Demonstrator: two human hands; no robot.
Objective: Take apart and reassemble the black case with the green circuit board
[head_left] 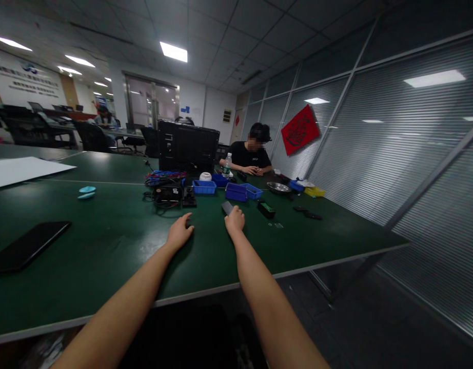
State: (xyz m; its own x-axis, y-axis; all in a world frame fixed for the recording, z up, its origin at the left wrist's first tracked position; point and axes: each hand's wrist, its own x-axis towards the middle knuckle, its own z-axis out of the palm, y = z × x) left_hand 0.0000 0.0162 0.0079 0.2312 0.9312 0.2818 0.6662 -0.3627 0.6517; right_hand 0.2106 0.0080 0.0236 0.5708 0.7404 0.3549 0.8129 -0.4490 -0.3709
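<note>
My right hand (pixel 235 221) is closed around the near end of a grey flat rectangular object (pixel 227 207), whose far end sticks out toward the blue trays. What exactly the object is, I cannot make out. To its left, my left hand (pixel 180 231) rests on the green table with thumb and fingers apart, holding nothing. Right of my right hand stands a small black box with a green top (pixel 266 209). Small clear pieces (pixel 278 225) lie on the table just in front of that box.
Blue trays (pixel 236 192), tangled cables (pixel 165 177), a black monitor (pixel 188 146) and a water bottle (pixel 228 164) stand ahead. A person (pixel 255 154) sits across the table. A metal dish (pixel 278 188) is at right; a dark flat panel (pixel 26 246) lies at left.
</note>
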